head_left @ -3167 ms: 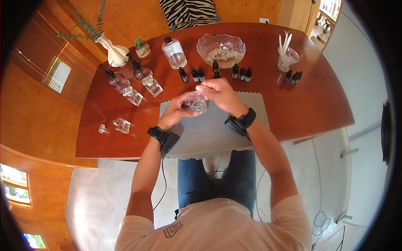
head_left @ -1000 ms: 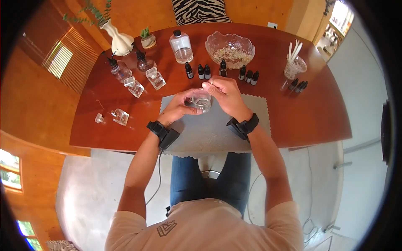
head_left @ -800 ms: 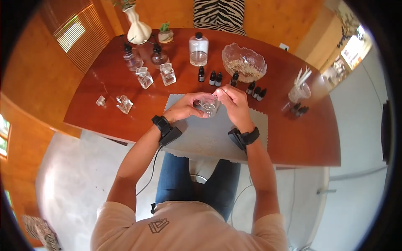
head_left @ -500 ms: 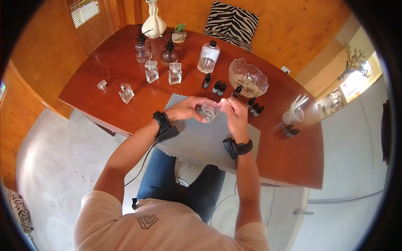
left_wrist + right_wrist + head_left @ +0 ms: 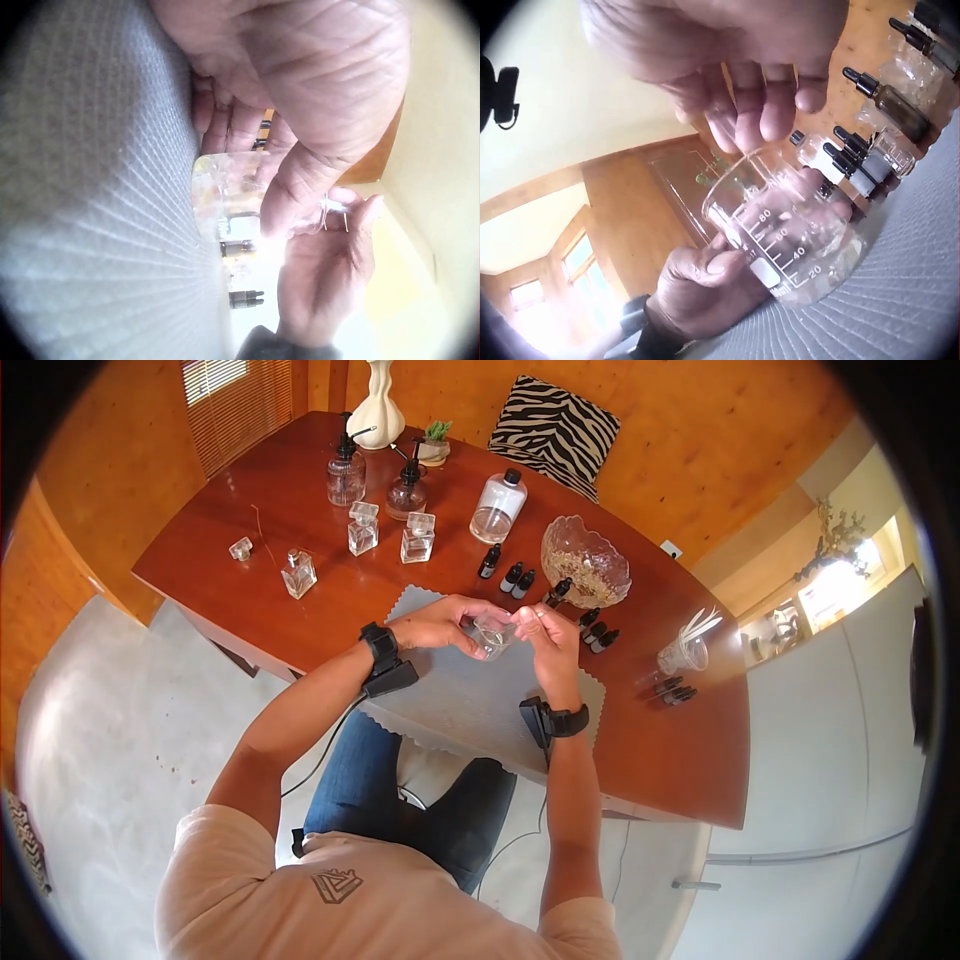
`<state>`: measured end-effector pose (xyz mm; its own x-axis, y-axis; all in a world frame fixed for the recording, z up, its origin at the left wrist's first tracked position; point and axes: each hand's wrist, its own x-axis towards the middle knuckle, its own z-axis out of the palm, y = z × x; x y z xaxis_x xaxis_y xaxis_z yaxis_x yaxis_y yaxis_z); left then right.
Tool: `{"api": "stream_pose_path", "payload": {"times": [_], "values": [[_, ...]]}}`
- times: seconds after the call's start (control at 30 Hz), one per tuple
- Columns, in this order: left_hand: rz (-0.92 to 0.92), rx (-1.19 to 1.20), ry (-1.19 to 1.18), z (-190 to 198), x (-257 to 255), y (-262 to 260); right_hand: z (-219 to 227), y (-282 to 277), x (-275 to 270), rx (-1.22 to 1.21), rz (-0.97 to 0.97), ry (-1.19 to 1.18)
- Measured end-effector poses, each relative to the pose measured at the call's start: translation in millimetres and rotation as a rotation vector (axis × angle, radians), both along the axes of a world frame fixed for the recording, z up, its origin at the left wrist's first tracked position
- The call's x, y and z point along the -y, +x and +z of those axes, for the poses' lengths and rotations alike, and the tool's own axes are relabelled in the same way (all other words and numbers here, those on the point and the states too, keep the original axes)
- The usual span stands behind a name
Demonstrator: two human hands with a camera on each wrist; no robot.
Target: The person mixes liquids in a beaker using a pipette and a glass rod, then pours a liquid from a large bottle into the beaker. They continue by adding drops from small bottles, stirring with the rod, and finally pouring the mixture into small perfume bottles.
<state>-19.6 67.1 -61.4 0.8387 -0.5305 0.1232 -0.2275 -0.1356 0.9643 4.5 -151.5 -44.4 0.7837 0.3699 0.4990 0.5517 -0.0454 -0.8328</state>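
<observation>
Over the grey mat (image 5: 450,705), my left hand (image 5: 447,626) grips a small clear glass beaker (image 5: 799,244) from its left side, thumb toward me and fingers round the far side. White graduation marks run up the beaker's wall, and it stands tilted in the right wrist view. Above the rim my right hand (image 5: 550,642) pinches a thin clear rod (image 5: 759,163) that slants down into the beaker. The rod's upper end is hidden by the fingers. A little clear liquid seems to lie at the beaker's bottom.
Several black-capped dropper bottles (image 5: 515,578) line the mat's far side. Behind them are a glass bowl (image 5: 588,560) and a large clear bottle (image 5: 498,508). Square perfume bottles (image 5: 299,574) stand left, pump bottles (image 5: 346,478) behind. A cup (image 5: 685,650) of white strips stands right.
The head view has turned, so the table appears rotated clockwise and shifted left. Both hands keep their hold on the beaker and rod; the right hand makes small shifts at the rim.
</observation>
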Motion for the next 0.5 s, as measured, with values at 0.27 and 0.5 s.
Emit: {"api": "stream_pose_path", "payload": {"times": [0.27, 0.5], "values": [[-0.004, 0.0, -0.007, -9, -1, 5, -2, 4, 5, -0.029, 0.064, -0.018], [0.014, -0.025, -0.038, -8, 0, 4, -5, 5, 3, -0.065, 0.088, 0.015]]}}
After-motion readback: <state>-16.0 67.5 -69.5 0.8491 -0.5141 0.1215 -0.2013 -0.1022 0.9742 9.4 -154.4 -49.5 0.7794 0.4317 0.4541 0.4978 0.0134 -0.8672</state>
